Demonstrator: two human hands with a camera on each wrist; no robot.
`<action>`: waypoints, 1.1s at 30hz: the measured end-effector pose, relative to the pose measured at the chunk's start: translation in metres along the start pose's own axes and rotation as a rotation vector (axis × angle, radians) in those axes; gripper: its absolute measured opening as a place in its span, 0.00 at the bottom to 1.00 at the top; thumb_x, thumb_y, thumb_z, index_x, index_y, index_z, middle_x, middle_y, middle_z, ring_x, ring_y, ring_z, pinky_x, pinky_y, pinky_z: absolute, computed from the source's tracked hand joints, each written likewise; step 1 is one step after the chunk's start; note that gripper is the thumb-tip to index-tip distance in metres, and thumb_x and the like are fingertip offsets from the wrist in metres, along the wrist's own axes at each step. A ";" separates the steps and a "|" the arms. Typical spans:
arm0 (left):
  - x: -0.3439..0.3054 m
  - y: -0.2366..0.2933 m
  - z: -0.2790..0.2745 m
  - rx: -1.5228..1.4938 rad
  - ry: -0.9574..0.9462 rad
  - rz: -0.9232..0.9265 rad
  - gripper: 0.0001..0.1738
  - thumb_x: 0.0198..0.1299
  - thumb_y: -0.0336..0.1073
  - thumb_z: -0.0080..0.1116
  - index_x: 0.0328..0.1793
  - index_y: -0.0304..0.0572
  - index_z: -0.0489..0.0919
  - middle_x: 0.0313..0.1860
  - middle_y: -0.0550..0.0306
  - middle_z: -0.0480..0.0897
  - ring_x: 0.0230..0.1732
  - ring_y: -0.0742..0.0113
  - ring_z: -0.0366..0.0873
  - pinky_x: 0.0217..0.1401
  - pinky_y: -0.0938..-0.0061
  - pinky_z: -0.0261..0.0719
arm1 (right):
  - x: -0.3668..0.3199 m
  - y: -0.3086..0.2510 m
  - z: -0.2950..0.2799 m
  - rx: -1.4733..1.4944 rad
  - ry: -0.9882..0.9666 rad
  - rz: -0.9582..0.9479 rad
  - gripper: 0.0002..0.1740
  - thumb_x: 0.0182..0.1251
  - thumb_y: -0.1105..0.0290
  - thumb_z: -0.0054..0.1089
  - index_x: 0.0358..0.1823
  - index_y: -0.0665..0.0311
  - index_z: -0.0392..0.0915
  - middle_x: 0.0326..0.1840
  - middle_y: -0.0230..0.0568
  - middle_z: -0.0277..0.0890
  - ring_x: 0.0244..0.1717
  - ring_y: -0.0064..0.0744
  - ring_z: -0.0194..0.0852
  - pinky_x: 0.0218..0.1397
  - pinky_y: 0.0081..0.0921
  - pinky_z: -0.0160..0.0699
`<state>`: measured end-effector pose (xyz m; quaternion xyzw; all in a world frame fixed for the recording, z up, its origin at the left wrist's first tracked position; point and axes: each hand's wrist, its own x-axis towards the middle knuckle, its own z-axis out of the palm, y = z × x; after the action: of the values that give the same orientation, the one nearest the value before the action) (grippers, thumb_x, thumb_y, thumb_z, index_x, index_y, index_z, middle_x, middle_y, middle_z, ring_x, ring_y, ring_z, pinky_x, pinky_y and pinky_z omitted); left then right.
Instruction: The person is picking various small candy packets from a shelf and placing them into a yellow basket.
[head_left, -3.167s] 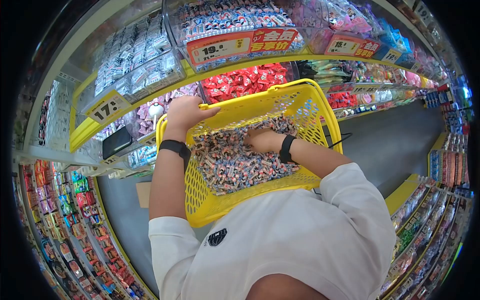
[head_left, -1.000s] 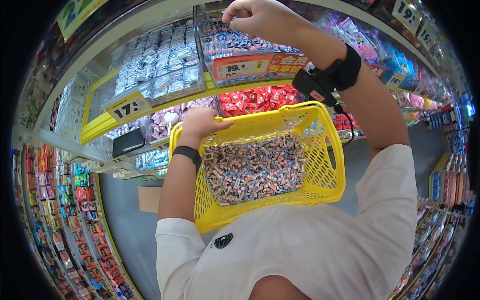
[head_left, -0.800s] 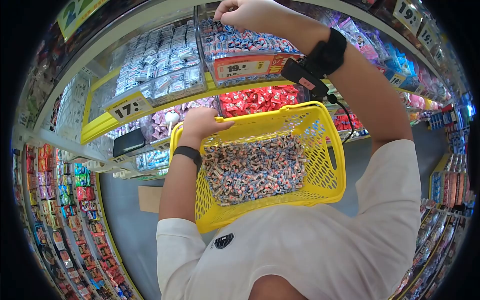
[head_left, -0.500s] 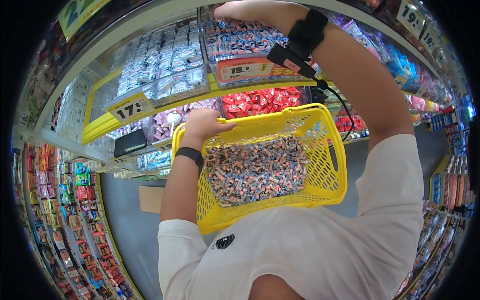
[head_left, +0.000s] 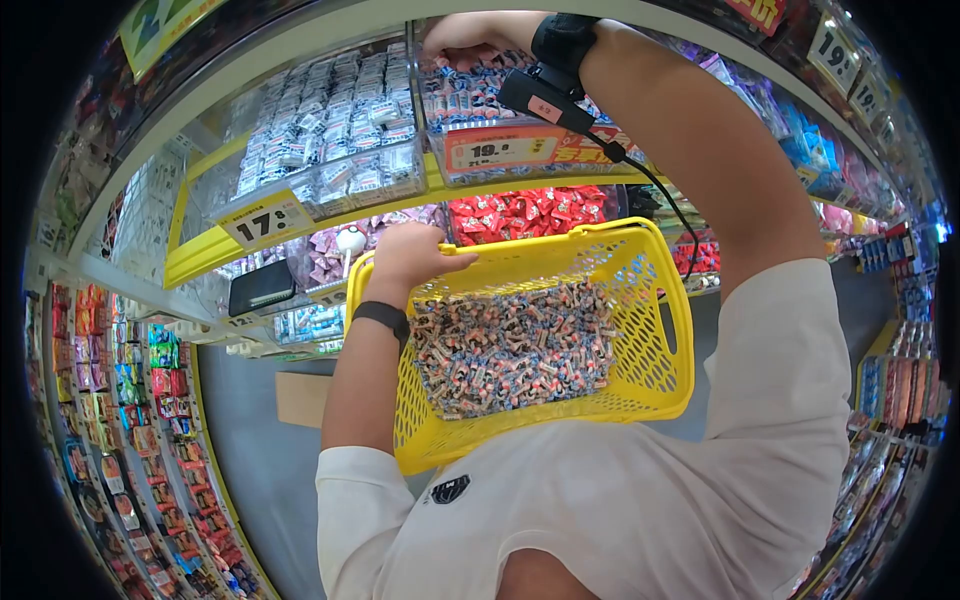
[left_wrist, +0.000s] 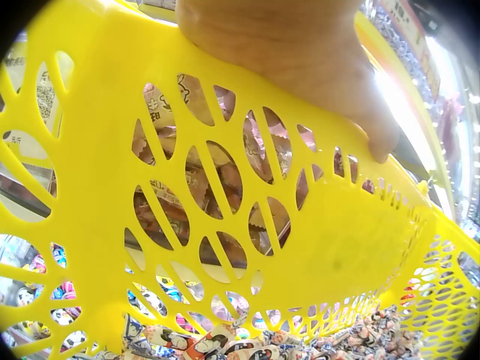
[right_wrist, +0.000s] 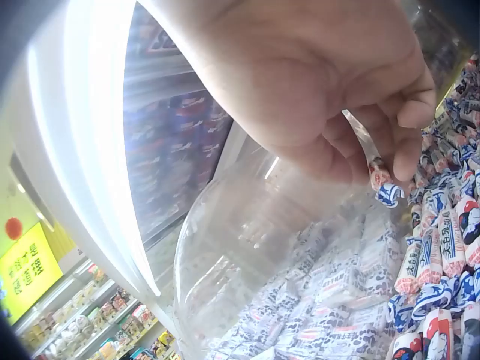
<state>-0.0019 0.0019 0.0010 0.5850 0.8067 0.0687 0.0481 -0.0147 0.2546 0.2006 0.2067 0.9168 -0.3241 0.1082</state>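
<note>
In the head view, my left hand (head_left: 408, 252) grips the far rim of a yellow perforated shopping basket (left_wrist: 90, 112), thumb along the inside edge. A broad heap of small twist-wrapped candies (head_left: 515, 350) covers the basket floor. Up at the shelf, my right hand (head_left: 478, 32) reaches into a clear bin of blue, white and red twist-wrapped candies (head_left: 455, 100). The right wrist view shows its fingers curled around a wrapped candy (right_wrist: 381, 176), with the blue-and-white twisted end poking out below them. The palm hides part of the grip.
White square-wrapped candies (head_left: 320, 120) fill the bin to the left, behind a clear divider. Red-wrapped candies (head_left: 525, 212) lie on the lower shelf behind the basket. A black phone (head_left: 262, 287) rests at that shelf's edge. A cardboard box (head_left: 303, 398) sits on the floor.
My right hand came out of the basket and rose to the shelf bin, then moved lower into its candies over the last second. My left hand stays on the basket rim.
</note>
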 end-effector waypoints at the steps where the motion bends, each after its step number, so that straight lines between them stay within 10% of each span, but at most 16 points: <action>1: 0.000 -0.001 0.002 -0.006 0.010 0.007 0.38 0.47 0.76 0.60 0.23 0.43 0.84 0.22 0.50 0.82 0.27 0.51 0.81 0.33 0.58 0.78 | 0.011 0.007 0.000 0.007 0.004 0.001 0.08 0.62 0.63 0.58 0.34 0.56 0.81 0.24 0.33 0.77 0.22 0.22 0.73 0.22 0.26 0.67; 3: 0.000 -0.002 0.003 -0.010 0.021 0.015 0.39 0.46 0.76 0.60 0.23 0.43 0.84 0.22 0.51 0.82 0.27 0.52 0.81 0.33 0.59 0.78 | 0.026 0.018 0.003 0.023 0.012 0.003 0.15 0.67 0.60 0.63 0.49 0.60 0.81 0.34 0.34 0.81 0.32 0.15 0.79 0.24 0.16 0.74; 12: -0.001 -0.001 0.002 -0.012 0.034 0.019 0.37 0.47 0.75 0.61 0.23 0.44 0.85 0.21 0.50 0.81 0.26 0.51 0.81 0.33 0.58 0.77 | 0.033 0.014 0.020 0.153 -0.037 0.012 0.08 0.60 0.65 0.54 0.34 0.56 0.82 0.21 0.33 0.77 0.18 0.27 0.74 0.21 0.29 0.69; 18: 0.000 -0.003 0.005 -0.014 0.036 0.018 0.38 0.45 0.76 0.61 0.23 0.44 0.84 0.21 0.51 0.81 0.27 0.52 0.81 0.33 0.59 0.78 | 0.048 0.027 0.024 0.258 -0.024 0.046 0.15 0.62 0.66 0.55 0.48 0.60 0.81 0.30 0.40 0.83 0.23 0.33 0.81 0.26 0.30 0.78; 24: -0.001 -0.003 0.004 -0.016 0.049 0.017 0.38 0.45 0.77 0.61 0.23 0.43 0.84 0.22 0.51 0.82 0.28 0.52 0.82 0.34 0.59 0.78 | 0.021 0.058 0.007 0.534 -0.011 -0.411 0.17 0.68 0.61 0.52 0.49 0.63 0.81 0.36 0.48 0.84 0.29 0.36 0.82 0.35 0.37 0.81; 33: -0.001 0.000 0.003 -0.013 0.034 0.003 0.39 0.44 0.77 0.60 0.23 0.43 0.85 0.22 0.50 0.82 0.28 0.51 0.82 0.34 0.58 0.79 | -0.078 0.012 0.002 -0.294 0.263 -0.342 0.15 0.66 0.61 0.55 0.41 0.65 0.82 0.32 0.38 0.81 0.36 0.30 0.80 0.39 0.28 0.75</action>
<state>-0.0016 0.0010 -0.0016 0.5844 0.8062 0.0840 0.0383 0.0600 0.2377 0.2178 0.0710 0.9819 -0.1711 -0.0392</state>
